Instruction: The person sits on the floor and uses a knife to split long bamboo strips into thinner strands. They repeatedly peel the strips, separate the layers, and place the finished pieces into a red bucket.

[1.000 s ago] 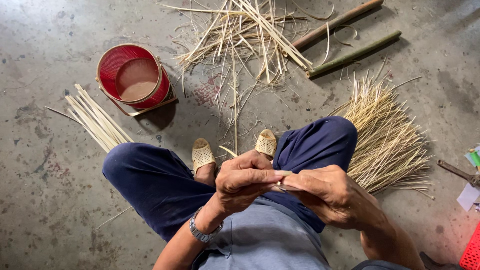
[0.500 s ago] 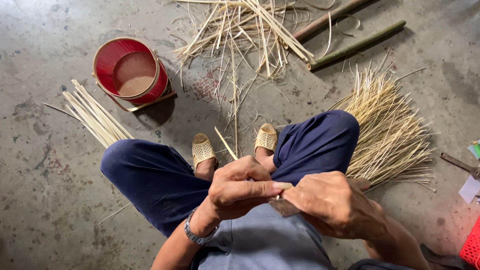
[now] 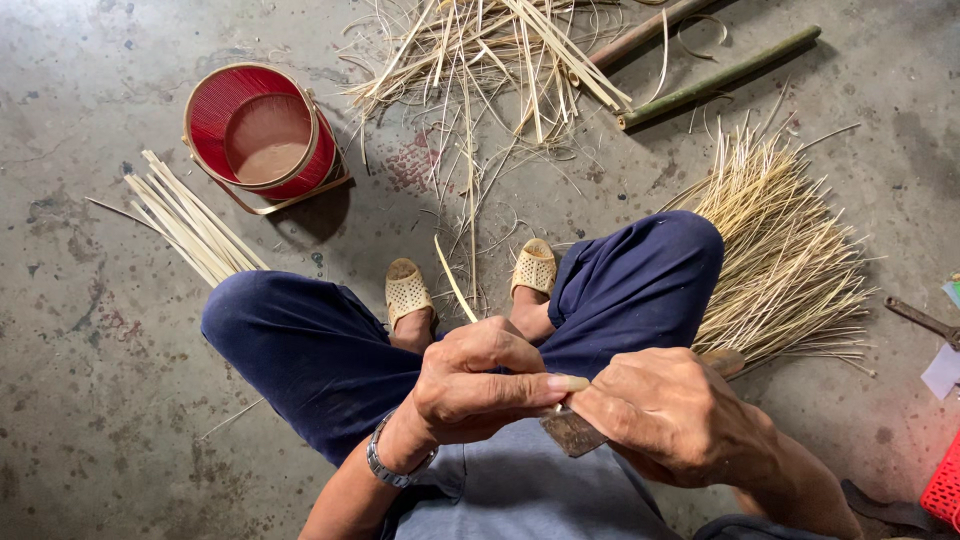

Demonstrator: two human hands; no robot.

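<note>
I sit on a concrete floor with my knees apart in dark blue trousers. My left hand (image 3: 480, 385) pinches a thin pale bamboo strip (image 3: 453, 278) that sticks up and away from the fist. My right hand (image 3: 672, 415) grips a knife; its dull metal blade (image 3: 568, 432) shows between the two hands, pressed against the strip under my left thumb. A wristwatch is on my left wrist. Both hands meet just above my lap.
A red woven basket (image 3: 262, 132) stands at the upper left, with a bundle of flat pale strips (image 3: 190, 218) beside it. Loose splinters and two bamboo poles (image 3: 715, 78) lie at the top. A fan of thin slivers (image 3: 785, 260) lies right. A red crate corner (image 3: 945, 490) is at the lower right.
The view has shifted slightly down and left. My hands stay together on strip and knife, with the strip now sticking out further above my left fist.
</note>
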